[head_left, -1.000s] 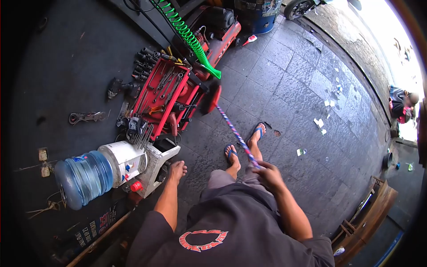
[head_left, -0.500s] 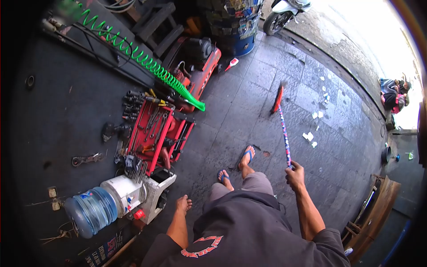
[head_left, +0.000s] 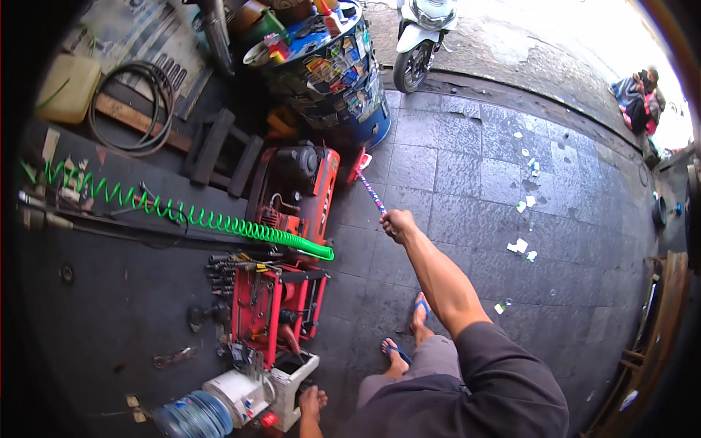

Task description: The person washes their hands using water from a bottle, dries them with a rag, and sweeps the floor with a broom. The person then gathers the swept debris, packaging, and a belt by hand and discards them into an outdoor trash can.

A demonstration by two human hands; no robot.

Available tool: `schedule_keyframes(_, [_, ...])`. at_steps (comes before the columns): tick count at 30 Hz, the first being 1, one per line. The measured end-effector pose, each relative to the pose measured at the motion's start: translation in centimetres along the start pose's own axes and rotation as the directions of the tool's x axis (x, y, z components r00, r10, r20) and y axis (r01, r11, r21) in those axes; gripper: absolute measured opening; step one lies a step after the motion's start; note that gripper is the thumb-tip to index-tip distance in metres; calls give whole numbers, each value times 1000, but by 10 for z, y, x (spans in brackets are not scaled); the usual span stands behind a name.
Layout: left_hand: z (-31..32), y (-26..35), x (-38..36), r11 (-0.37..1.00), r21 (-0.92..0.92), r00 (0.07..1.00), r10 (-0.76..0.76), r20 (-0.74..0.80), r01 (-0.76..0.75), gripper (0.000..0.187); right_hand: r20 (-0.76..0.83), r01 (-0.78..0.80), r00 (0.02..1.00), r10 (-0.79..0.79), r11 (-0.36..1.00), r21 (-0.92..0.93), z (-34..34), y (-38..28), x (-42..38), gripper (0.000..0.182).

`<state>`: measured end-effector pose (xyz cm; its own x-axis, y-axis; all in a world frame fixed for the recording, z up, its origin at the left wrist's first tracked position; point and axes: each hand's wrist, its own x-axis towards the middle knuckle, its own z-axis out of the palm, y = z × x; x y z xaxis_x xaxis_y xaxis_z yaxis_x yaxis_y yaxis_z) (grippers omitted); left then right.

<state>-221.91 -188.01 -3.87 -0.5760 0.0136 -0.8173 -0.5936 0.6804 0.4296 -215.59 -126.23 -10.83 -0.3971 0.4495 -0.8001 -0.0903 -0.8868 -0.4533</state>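
Observation:
My right hand (head_left: 398, 225) is closed round the patterned handle of a broom (head_left: 371, 193), arm stretched forward. The broom's red head (head_left: 357, 166) is low by the end of the red air compressor (head_left: 319, 196), next to a white and red bottle (head_left: 366, 160) that it partly overlaps. My left hand (head_left: 312, 401) hangs low with loosely curled fingers and nothing visible in it. Closest to it is a white dispenser body (head_left: 287, 387) with a blue water jug (head_left: 193, 416) at its other end.
A red tool rack (head_left: 274, 310) stands left of my feet, below a coiled green hose (head_left: 241, 228). Ahead are a sticker-covered blue drum (head_left: 328, 84) and a white motorbike (head_left: 426, 33). White scraps (head_left: 520, 246) lie on the dark tiles (head_left: 453, 208). People sit at far right.
My right hand has swung the broom left and forward, from the open tiles to beside the compressor. The view has shifted, showing more of the drum and motorbike. My left hand stays low.

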Motion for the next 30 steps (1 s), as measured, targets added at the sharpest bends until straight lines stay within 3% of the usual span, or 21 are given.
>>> schedule_keyframes(3, [-32, -30, -29, 992, -43, 983, -125, -136, 120, 22, -203, 1, 979, 8, 999, 42, 6, -25, 37, 14])
schedule_keyframes(5, [-67, -88, -31, 910, -272, 943, -332, -20, 314, 27, -289, 74, 952, -103, 991, -110, -8, -26, 48, 14])
schedule_keyframes(7, [-59, -96, -34, 895, -253, 925, -379, 5, 368, 24, -352, 84, 926, -138, 983, -163, -25, -24, 51, 15])
schedule_keyframes(9, [-38, -94, -31, 921, -163, 935, -353, 30, 353, 22, -417, 193, 762, -495, 789, -584, -49, -18, 39, 26])
schedule_keyframes(10, [-28, -91, -27, 938, -107, 944, -327, 54, 331, 21, -442, 186, 749, -494, 797, -575, -65, -16, 30, 26])
schedule_keyframes(12, [-11, -80, -20, 971, 13, 964, -240, 116, 240, 19, -450, 178, 708, -544, 754, -633, -103, -13, 2, 38])
schedule_keyframes(14, [3, -65, -7, 985, 135, 971, -136, 196, 111, 18, -407, 266, 657, -635, 700, -662, -147, -4, -56, 49])
schedule_keyframes(16, [14, -39, 11, 965, 255, 955, -16, 296, -63, 18, -383, 307, 652, -654, 690, -656, -207, 20, -102, 50])
schedule_keyframes(20, [25, 27, 64, 677, 447, 765, 276, 582, -584, 20, -450, 197, 628, -635, 689, -697, -274, 78, -252, 52])
schedule_keyframes(22, [41, 76, 88, 854, 399, 871, 119, 476, -334, 22, -518, 133, 583, -626, 702, -699, -290, 133, -318, 50])
schedule_keyframes(23, [66, 111, 83, 945, 327, 974, -98, 202, 27, 23, -504, 83, 525, -686, 630, -772, -296, 169, -346, 52])
schedule_keyframes(24, [67, 131, 111, 950, 295, 949, -186, 256, 107, 24, -472, 29, 472, -744, 548, -836, -291, 207, -372, 53])
schedule_keyframes(25, [82, 156, 121, 928, 371, 969, -100, 224, 10, 26, -598, -114, 501, -625, 637, -762, -271, 232, -399, 56])
schedule_keyframes(26, [95, 181, 140, 886, 464, 969, -115, 218, 1, 27, -708, -251, 509, -489, 703, -666, -245, 249, -422, 59])
schedule_keyframes(28, [130, 229, 156, 857, 503, 962, -33, 271, -113, 28, -864, -437, 430, -263, 777, -454, -201, 284, -439, 63])
schedule_keyframes(29, [148, 251, 165, 843, 516, 947, -22, 320, -154, 28, -885, -444, 401, -239, 794, -415, -187, 308, -442, 63])
schedule_keyframes(30, [169, 272, 172, 813, 547, 930, -20, 368, -199, 28, -941, -502, 318, -119, 820, -273, -177, 332, -436, 62])
